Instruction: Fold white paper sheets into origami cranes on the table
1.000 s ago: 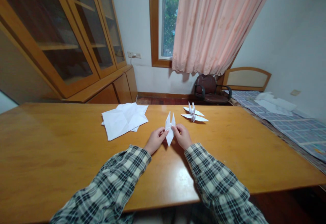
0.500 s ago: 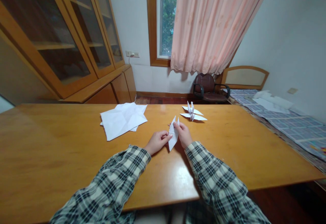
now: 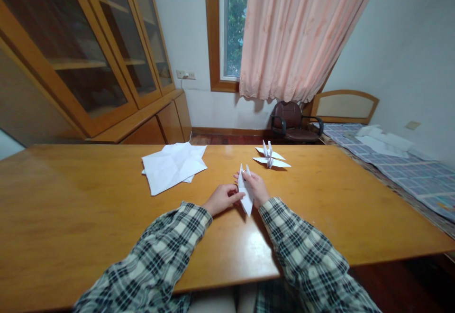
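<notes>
Both hands hold a half-folded white paper piece (image 3: 245, 191) with two upright points, just above the wooden table (image 3: 71, 208). My left hand (image 3: 222, 199) pinches its left side with closed fingers. My right hand (image 3: 259, 188) is wrapped behind its right side, partly hidden by the paper. A finished white paper crane (image 3: 270, 157) rests on the table a little beyond and to the right of the hands. Both sleeves are black-and-white plaid.
A loose pile of white paper sheets (image 3: 172, 165) lies on the table to the left of the hands. Behind the table are a wood-and-glass cabinet (image 3: 88, 61), a dark armchair (image 3: 293, 122) under a pink curtain, and a bed (image 3: 401, 161) at right.
The folded piece has tilted and come lower and slightly toward me between the hands. My right hand has shifted behind it. The crane and the sheets have stayed put.
</notes>
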The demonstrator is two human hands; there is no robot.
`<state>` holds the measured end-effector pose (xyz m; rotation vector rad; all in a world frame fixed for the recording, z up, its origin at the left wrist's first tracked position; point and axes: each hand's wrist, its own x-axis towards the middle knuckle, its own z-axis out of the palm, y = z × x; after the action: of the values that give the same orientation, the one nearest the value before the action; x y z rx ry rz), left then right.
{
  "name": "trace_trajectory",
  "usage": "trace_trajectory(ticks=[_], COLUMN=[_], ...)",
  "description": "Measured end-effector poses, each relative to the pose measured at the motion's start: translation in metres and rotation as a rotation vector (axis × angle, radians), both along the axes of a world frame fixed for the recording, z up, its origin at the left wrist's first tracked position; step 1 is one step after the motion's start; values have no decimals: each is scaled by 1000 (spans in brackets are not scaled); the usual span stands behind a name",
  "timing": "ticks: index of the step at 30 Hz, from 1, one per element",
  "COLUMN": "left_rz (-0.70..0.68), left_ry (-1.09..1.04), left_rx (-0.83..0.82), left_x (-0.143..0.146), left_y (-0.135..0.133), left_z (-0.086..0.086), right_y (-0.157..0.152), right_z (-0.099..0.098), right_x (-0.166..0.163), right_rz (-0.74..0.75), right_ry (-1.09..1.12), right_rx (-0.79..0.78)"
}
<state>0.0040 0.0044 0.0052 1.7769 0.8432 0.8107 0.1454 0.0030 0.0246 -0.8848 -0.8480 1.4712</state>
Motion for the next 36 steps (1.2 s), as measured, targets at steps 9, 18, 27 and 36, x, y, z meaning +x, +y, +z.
trace_trajectory(ticks=[9, 18, 27, 36], left_rz=[328, 377, 398, 417], left_ry=[-259, -234, -197, -183], left_rx=[-75, 93, 139, 198], left_x=[-2, 0, -1, 1], left_y=[11, 17, 15, 15], left_z=[0, 3, 10, 13], right_y=[0, -3, -4, -3], right_z=[-1, -6, -7, -9], right_x=[-2, -3, -6, -8], right_rz=[6, 47, 14, -1], right_ry=[-99, -385, -494, -474], right_rx=[6, 187, 213, 203])
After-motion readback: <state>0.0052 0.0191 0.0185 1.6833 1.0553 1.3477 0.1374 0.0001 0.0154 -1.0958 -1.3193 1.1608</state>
